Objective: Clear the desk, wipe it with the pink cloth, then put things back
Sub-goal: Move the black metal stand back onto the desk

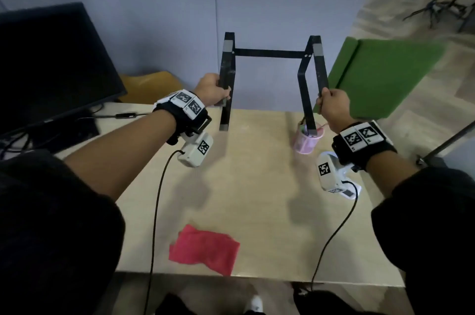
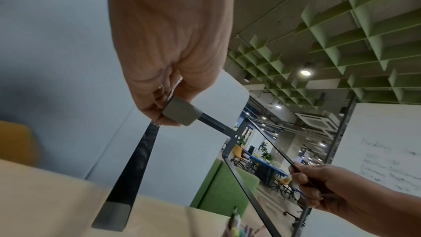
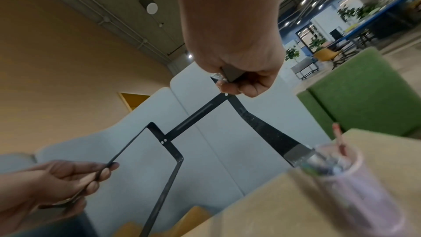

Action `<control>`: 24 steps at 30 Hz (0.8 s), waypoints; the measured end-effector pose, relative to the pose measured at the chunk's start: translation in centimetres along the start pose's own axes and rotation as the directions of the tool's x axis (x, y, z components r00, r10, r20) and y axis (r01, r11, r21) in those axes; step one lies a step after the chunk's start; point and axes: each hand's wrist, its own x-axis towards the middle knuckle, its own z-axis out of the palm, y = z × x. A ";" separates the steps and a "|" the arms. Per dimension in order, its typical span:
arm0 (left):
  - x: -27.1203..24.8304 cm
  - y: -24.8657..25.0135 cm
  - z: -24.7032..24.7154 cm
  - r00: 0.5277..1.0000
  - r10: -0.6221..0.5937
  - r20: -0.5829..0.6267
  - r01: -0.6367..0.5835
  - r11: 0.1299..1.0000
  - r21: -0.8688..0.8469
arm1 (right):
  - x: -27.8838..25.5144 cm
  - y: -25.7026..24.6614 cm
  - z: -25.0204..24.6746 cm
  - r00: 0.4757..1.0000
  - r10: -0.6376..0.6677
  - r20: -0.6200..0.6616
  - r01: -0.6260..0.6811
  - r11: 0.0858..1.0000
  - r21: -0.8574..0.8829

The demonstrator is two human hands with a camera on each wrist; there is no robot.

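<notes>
- While both hands hold it off the desk, the black metal laptop stand with grey rubber end pads point(image 1: 270, 57) hangs in the air above the far half of the pale wooden desk point(image 1: 257, 199), its lower feet pointing down.
- Fingers of the left hand point(image 1: 212, 91) are curled round the stand's left bar near a grey pad; the left wrist view shows the thumb and fingers point(image 2: 157, 104) pinching that flat strip.
- Fingers of the right hand point(image 1: 332, 106) are clenched on the right bar in the same way, and the right wrist view shows a grey pad tucked inside the grip point(image 3: 239, 80).
- Judging by its thin flat strips and single crossbar, the stand should be light and stiff, unlikely to flex, though the bare metal may be slippery; the rubber-padded ends look like the surest places to take hold.
- One lower foot hangs just over the translucent pink cup of pens point(image 1: 308, 138), which looks easy to tip.
- A pink cloth point(image 1: 204, 249) lies flat near the desk's front edge, well apart from the hands.
- A black monitor point(image 1: 51, 62) stands at the left, cut off by the frame.
- What the cup holds is blurred, and a small white object near the right wrist is mostly hidden behind the wrist camera.
</notes>
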 end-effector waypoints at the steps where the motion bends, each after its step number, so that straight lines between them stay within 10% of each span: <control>1: -1.0 -1.1 -1.4 1.000 -0.013 -0.006 0.013 1.000 0.003 | -1.5 -0.3 1.5 1.000 0.000 0.026 0.000 1.000 0.000; 13: -13.7 -19.8 -16.5 0.970 -0.226 -0.091 0.231 0.971 0.057 | -20.1 2.5 20.9 0.972 0.091 0.217 -0.086 0.996 -0.034; 24: -20.1 -30.3 -21.6 0.957 -0.252 -0.145 0.263 0.963 0.064 | -30.0 3.6 29.1 0.960 0.075 0.269 -0.053 0.995 -0.089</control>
